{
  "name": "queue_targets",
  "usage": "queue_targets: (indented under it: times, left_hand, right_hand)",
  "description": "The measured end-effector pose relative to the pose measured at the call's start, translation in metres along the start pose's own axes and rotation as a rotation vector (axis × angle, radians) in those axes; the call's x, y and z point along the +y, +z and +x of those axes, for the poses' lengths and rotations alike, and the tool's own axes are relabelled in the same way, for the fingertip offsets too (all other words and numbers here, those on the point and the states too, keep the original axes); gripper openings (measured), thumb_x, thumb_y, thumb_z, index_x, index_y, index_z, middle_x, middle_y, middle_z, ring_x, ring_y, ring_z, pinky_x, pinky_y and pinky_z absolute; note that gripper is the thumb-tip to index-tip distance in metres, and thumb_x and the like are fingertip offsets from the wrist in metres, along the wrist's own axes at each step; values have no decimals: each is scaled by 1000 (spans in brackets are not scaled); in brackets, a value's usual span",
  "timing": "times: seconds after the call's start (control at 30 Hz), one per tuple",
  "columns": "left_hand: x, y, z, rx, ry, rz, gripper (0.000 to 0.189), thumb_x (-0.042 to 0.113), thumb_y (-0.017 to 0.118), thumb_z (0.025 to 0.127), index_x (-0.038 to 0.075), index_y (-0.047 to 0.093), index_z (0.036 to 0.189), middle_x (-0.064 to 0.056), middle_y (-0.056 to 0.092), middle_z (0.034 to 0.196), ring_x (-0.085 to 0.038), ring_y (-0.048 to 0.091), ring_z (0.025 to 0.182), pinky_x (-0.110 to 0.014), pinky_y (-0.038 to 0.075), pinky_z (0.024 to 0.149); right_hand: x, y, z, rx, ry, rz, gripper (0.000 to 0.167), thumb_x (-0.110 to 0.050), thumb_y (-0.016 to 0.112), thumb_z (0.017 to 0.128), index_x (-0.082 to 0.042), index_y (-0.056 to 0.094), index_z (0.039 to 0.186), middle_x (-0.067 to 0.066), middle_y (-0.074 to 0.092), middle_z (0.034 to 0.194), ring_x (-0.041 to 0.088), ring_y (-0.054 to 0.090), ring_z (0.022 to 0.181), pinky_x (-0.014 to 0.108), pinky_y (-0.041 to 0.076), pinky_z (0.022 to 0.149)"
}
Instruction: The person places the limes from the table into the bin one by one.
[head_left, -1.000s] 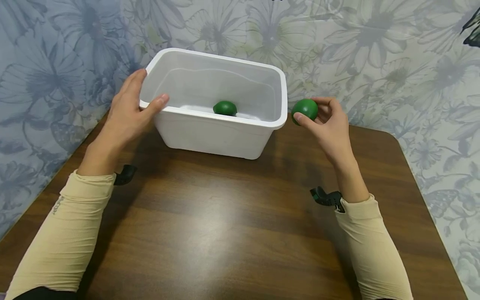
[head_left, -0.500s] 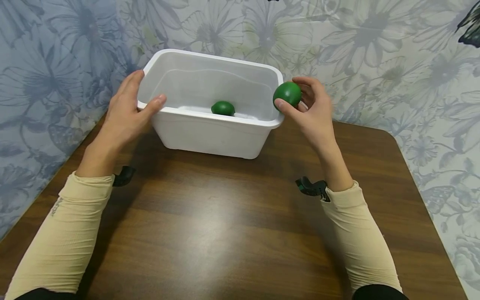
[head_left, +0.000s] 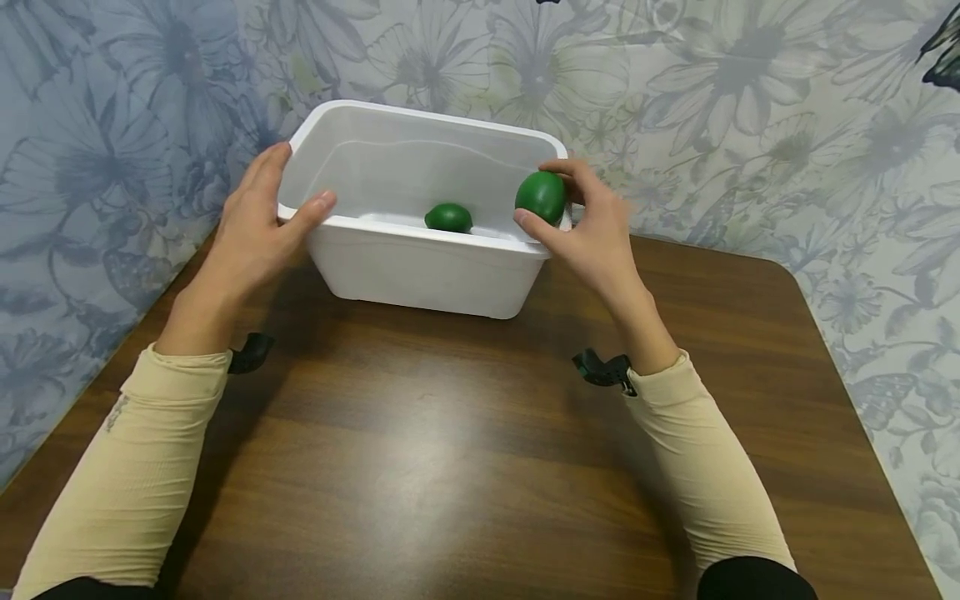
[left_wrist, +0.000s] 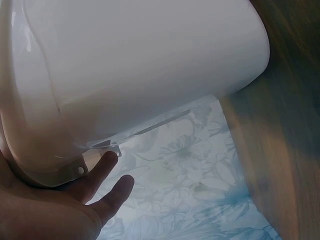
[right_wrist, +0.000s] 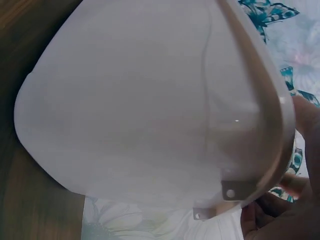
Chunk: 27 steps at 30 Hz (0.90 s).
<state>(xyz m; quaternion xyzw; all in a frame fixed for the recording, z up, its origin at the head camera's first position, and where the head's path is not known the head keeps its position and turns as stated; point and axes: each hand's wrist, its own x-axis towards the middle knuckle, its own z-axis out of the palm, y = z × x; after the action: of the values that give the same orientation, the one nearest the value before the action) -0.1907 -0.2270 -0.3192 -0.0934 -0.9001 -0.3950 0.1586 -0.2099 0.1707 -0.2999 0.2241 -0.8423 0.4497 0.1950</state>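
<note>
A white plastic bin point(head_left: 427, 271) stands on the table with one green lime point(head_left: 448, 218) lying on its floor. My left hand point(head_left: 251, 237) grips the bin's left front corner, thumb over the rim and fingers along the outer side. In the left wrist view two of its fingertips point(left_wrist: 111, 159) show below the rim. My right hand point(head_left: 600, 242) pinches a second green lime point(head_left: 540, 197) between thumb and fingers, over the bin's right end. The right wrist view shows the bin's end wall, with part of the right hand point(right_wrist: 295, 210) past the rim; the held lime is hidden there.
The brown wooden table point(head_left: 420, 433) extends in front of the bin and to its right. Flowered wallpaper point(head_left: 712, 108) covers the walls close behind the bin and on the left.
My right hand has carried its lime leftward, from beside the bin's right end to over the right rim. The left hand and the bin have stayed put.
</note>
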Motion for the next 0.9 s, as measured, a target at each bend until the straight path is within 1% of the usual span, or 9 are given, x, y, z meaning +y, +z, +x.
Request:
queue_targets:
  times: [0.07,0.1,0.27,0.33,0.43,0.57,0.7,0.83,0.9]
  left_hand:
    - [0,0,-1,-3,-8,0,83,53,61,100,21,27,169,-3,25,174,-37,32,155,-66,26,123]
    - [0,0,-1,-4,-11,1,83,53,61,100,21,27,169,-4,25,174,-37,32,155,-66,26,123]
    - [-1,-2,-1,-3,-7,11,84,54,60,100,19,27,169,-4,25,174,-38,32,155,-66,26,124]
    - [-2,-3,-1,-2,-3,12,84,54,60,100,19,27,169,-4,25,174,-38,32,155,-66,25,124]
    - [-4,-4,-2,1,2,12,83,54,60,100,19,28,169,-4,26,174,-37,33,154,-65,26,124]
    - [-5,-5,-2,0,1,16,83,53,60,101,18,28,168,-4,27,173,-38,34,154,-65,26,123]
    - [-5,-5,0,-10,0,25,83,54,59,101,18,27,169,-4,26,174,-39,34,154,-66,26,123]
    - [-6,-5,-2,-14,2,25,83,54,59,101,18,27,169,-5,26,174,-40,34,153,-67,26,122]
    - [-8,-5,-4,-17,0,21,82,54,59,101,18,28,168,-5,26,174,-40,34,153,-68,26,122]
  right_hand:
    - [1,3,0,-25,-16,-46,51,-33,85,87,-14,69,131,-2,72,120,11,66,110,33,49,99]
    - [2,4,0,-31,-23,-64,46,-33,84,88,-14,71,128,-3,72,120,11,65,112,33,48,100]
    - [3,7,-1,-11,-45,-88,17,-19,75,94,-13,80,109,-1,75,118,13,63,122,33,44,108]
    - [4,8,-1,2,-58,-80,13,-15,73,95,-11,81,104,1,76,118,14,64,124,33,44,109]
    - [5,9,-1,11,-78,-64,13,-16,73,95,-10,81,103,1,76,119,13,64,124,33,45,110]
    - [9,8,-6,12,-104,-41,16,-19,73,98,-10,80,108,2,75,128,12,63,129,34,45,111]
    - [11,1,-17,12,-112,-18,26,-20,74,99,-9,75,123,2,67,143,12,58,137,33,45,114]
    - [11,-12,-29,-42,-67,9,42,-17,73,101,-8,65,141,2,58,154,12,51,144,34,47,115]
    - [13,-21,-36,-78,-26,-14,48,-21,70,103,-8,58,148,3,54,158,13,49,147,36,48,115]
